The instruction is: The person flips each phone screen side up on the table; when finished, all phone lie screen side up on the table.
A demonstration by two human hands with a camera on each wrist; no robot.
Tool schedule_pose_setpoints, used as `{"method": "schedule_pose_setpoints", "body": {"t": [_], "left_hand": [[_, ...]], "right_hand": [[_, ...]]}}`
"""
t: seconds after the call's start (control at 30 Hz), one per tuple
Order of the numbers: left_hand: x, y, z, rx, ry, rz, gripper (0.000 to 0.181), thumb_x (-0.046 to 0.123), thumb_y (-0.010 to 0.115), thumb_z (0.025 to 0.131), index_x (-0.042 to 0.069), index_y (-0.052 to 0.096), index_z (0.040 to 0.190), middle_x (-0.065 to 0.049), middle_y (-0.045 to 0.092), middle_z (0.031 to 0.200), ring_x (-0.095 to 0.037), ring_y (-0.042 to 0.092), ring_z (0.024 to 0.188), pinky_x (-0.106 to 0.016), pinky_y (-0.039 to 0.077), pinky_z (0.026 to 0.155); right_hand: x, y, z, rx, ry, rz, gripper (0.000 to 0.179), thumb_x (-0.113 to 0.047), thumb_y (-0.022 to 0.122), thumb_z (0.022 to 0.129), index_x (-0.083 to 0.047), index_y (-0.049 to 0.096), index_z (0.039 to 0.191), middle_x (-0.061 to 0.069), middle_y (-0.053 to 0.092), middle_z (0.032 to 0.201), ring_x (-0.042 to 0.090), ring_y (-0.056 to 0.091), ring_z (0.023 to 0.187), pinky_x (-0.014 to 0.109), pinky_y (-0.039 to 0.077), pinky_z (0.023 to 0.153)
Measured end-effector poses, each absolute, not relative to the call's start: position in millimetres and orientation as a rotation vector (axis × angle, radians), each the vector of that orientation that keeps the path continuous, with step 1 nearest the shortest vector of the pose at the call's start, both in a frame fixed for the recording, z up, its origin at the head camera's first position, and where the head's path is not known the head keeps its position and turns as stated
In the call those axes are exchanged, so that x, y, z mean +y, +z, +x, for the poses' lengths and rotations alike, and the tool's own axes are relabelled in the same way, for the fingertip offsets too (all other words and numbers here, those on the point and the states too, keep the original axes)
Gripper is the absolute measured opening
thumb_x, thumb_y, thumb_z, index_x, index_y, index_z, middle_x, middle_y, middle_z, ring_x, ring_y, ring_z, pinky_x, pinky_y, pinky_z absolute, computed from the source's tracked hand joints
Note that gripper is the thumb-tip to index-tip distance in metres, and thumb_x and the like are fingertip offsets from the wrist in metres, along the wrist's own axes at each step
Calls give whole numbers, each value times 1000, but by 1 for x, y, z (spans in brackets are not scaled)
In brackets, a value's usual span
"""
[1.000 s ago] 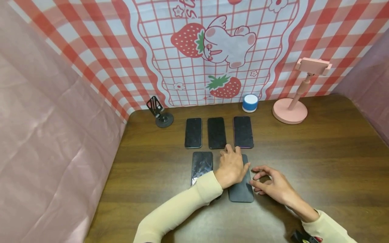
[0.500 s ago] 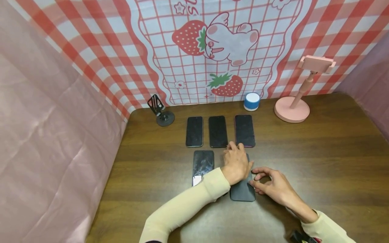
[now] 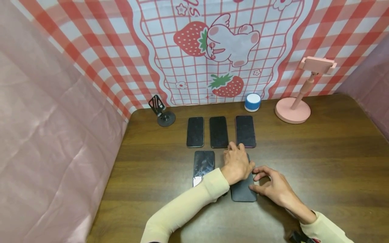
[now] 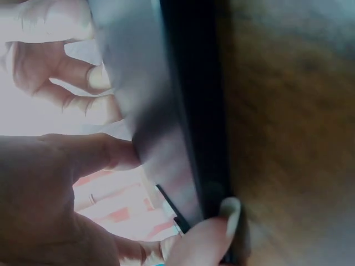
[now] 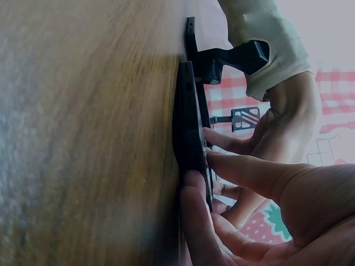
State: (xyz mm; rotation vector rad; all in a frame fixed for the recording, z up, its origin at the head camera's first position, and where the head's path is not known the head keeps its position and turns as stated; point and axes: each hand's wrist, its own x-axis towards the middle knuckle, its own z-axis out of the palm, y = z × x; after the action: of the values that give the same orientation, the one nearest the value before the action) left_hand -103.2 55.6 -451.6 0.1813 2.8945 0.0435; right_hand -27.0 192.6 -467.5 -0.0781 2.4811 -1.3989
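Note:
A dark grey smartphone [image 3: 244,193] lies lengthwise on the table in front of me, its upper part covered by my left hand [image 3: 236,164]. That hand reaches over from the left and grips the phone's sides; in the left wrist view a fingertip [image 4: 206,239] curls round the black edge. From the right, my right hand [image 3: 275,189] pinches the same phone's long side, thumb at the face and fingers at the edge, as the right wrist view shows with the phone [image 5: 190,113]. Left of it lies another phone [image 3: 204,162] with a glossy reflecting screen, partly behind my sleeve.
Three dark phones stand in a row behind: left [image 3: 195,132], middle [image 3: 218,132] and right [image 3: 245,131]. At the table's back are a black folding phone stand [image 3: 164,114], a blue and white round container [image 3: 252,102] and a pink phone stand [image 3: 293,109].
My left hand has shifted slightly right over the phone and then stayed there. My right hand keeps its place at the phone's side, the thumb slightly lower. The head view has shifted a little.

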Motion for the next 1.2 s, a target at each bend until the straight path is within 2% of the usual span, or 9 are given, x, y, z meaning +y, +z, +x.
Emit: {"method": "schedule_pose_setpoints", "body": {"t": [0.17, 0.37, 0.6, 0.7, 0.83, 0.97, 1.07, 1.2], "left_hand": [[50, -453, -102, 2895, 153, 197, 62, 61, 62, 96, 12, 53, 133, -16, 53, 127, -32, 67, 97, -29, 57, 79], [40, -453, -101, 2882, 372, 184, 61, 58, 64, 96, 11, 52, 133, -16, 51, 126, -33, 66, 100, -32, 58, 81], [28, -448, -100, 2821, 543, 208, 67, 56, 60, 99, 11, 45, 146, -18, 50, 132, -33, 69, 93, -32, 55, 66], [22, -445, -100, 2813, 600, 227, 67, 55, 59, 100, 10, 46, 147, -18, 52, 129, -34, 69, 90, -30, 53, 61], [15, -442, -99, 2836, 665, 255, 61, 53, 60, 101, 8, 53, 140, -17, 58, 117, -31, 68, 81, -29, 52, 59], [7, -438, -98, 2815, 752, 262, 54, 48, 61, 102, 7, 56, 136, -18, 61, 114, -27, 65, 74, -28, 51, 56], [2, -436, -97, 2771, 823, 254, 53, 46, 61, 102, 6, 56, 136, -18, 62, 114, -25, 62, 73, -28, 49, 54], [-6, -436, -97, 2715, 913, 234, 52, 46, 60, 103, 7, 56, 136, -15, 63, 114, -22, 61, 79, -30, 50, 60]], "right_hand": [[192, -468, -26, 2439, -1455, -83, 54, -17, 87, 85, 1, 60, 129, 14, 72, 101, 13, 70, 66, 26, 57, 60], [191, -468, -25, 2375, -1526, -57, 53, -15, 85, 87, 2, 59, 130, 15, 71, 99, 14, 70, 64, 30, 60, 58], [189, -466, -24, 2273, -1672, -63, 52, -13, 81, 91, 3, 54, 133, 15, 67, 99, 13, 70, 64, 32, 60, 59], [188, -465, -24, 2239, -1727, -71, 52, -12, 80, 92, 3, 53, 134, 14, 67, 100, 12, 69, 63, 33, 60, 59], [185, -463, -24, 2215, -1768, -96, 53, -12, 79, 93, 3, 52, 135, 16, 68, 104, 13, 69, 63, 35, 60, 59], [182, -462, -23, 2208, -1791, -108, 51, -13, 78, 94, 3, 54, 135, 20, 69, 110, 13, 72, 66, 36, 62, 61], [180, -461, -22, 2205, -1793, -110, 50, -15, 77, 95, 2, 54, 135, 23, 68, 114, 13, 73, 67, 37, 62, 62], [176, -460, -22, 2181, -1789, -119, 49, -17, 76, 96, 2, 54, 137, 26, 66, 119, 14, 75, 71, 38, 63, 64]]}}
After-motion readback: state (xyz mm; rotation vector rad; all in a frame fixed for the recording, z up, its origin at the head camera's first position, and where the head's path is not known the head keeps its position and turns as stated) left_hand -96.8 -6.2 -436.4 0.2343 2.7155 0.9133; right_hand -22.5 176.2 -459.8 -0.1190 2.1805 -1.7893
